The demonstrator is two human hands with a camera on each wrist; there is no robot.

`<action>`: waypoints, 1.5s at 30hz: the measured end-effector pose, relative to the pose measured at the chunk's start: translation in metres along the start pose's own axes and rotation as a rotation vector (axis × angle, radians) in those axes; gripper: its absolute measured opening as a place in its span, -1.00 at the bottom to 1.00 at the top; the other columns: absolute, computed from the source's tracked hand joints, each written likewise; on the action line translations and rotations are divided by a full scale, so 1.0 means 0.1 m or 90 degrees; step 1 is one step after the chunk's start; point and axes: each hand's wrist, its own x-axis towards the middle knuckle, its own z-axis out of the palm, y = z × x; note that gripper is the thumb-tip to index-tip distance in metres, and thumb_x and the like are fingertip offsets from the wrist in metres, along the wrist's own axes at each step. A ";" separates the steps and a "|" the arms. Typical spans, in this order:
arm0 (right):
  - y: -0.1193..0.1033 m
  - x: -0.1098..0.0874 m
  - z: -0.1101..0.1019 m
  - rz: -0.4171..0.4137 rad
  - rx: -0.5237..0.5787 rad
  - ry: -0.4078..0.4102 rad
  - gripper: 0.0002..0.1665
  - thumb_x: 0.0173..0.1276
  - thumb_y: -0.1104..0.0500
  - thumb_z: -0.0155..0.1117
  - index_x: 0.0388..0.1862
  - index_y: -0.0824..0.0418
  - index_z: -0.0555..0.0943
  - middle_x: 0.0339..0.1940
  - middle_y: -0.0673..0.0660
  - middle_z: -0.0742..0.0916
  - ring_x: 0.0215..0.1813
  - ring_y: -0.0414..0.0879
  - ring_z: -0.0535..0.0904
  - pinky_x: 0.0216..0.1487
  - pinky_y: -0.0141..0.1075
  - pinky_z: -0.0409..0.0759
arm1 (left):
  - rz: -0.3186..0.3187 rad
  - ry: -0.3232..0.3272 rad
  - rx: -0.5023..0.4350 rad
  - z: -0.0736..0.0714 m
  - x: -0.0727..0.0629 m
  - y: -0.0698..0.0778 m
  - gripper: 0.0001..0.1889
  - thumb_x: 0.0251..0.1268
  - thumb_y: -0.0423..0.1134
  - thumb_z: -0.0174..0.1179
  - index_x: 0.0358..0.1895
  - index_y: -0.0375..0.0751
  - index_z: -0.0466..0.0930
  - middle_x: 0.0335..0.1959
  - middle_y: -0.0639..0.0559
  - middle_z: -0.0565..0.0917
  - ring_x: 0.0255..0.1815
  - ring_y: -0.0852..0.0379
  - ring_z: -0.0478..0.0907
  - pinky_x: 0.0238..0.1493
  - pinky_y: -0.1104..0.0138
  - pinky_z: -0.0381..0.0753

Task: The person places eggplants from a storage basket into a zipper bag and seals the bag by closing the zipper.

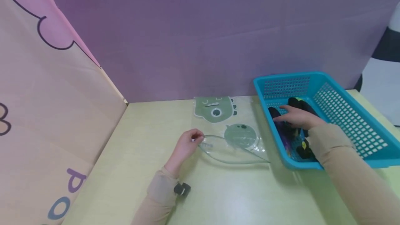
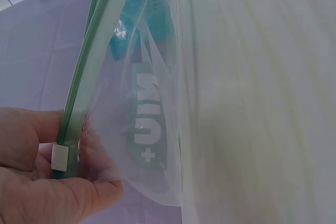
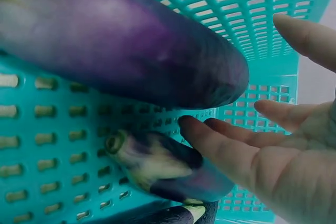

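Note:
My left hand [image 1: 184, 147] pinches one end of the green zip edge of a clear plastic slider bag [image 1: 240, 136]. The bag lies on the table, its mouth spread apart, with green cartoon prints on it. A white slider [image 2: 60, 158] sits between thumb and fingers in the left wrist view. My right hand [image 1: 300, 117] reaches into a blue basket [image 1: 272, 138], fingers spread over several eggplants. In the right wrist view, one large purple eggplant [image 3: 142, 45] lies near the fingers and a smaller eggplant [image 3: 168, 166] lies beneath them; neither is gripped.
The basket has perforated walls and stands on the table's right side, beside the bag. A purple cloth backdrop [image 1: 187, 37] rises behind the pale table [image 1: 131, 148]. A printed cloth panel [image 1: 50, 89] stands along the left edge.

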 end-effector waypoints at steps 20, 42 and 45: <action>0.05 0.04 0.06 0.027 -0.026 -0.058 0.08 0.34 0.23 0.13 0.45 0.41 -0.44 0.42 0.59 -0.23 0.38 0.55 -0.11 0.16 0.26 0.40 | -0.006 -0.010 -0.002 0.02 0.01 -0.01 -0.89 0.27 -0.41 0.10 -0.20 -0.32 0.59 -0.26 -0.11 0.64 -0.16 0.03 0.55 -0.02 0.18 0.58; 0.03 0.03 0.05 0.079 -0.036 -0.064 -0.01 0.34 0.20 0.13 0.38 0.64 -0.28 0.36 0.68 -0.02 0.36 0.54 0.02 0.02 0.06 0.60 | 0.003 -0.014 -0.003 -0.01 -0.01 0.00 -0.89 0.27 -0.41 0.10 -0.20 -0.32 0.59 -0.27 -0.11 0.63 -0.17 0.04 0.55 -0.03 0.19 0.58; 0.03 0.03 0.05 0.084 -0.036 -0.068 -0.01 0.35 0.19 0.13 0.38 0.64 -0.26 0.35 0.69 0.02 0.35 0.53 0.07 0.02 0.04 0.60 | 0.011 -0.013 -0.001 -0.01 -0.02 0.01 -0.89 0.27 -0.42 0.10 -0.20 -0.33 0.59 -0.28 -0.12 0.63 -0.18 0.04 0.55 -0.04 0.19 0.58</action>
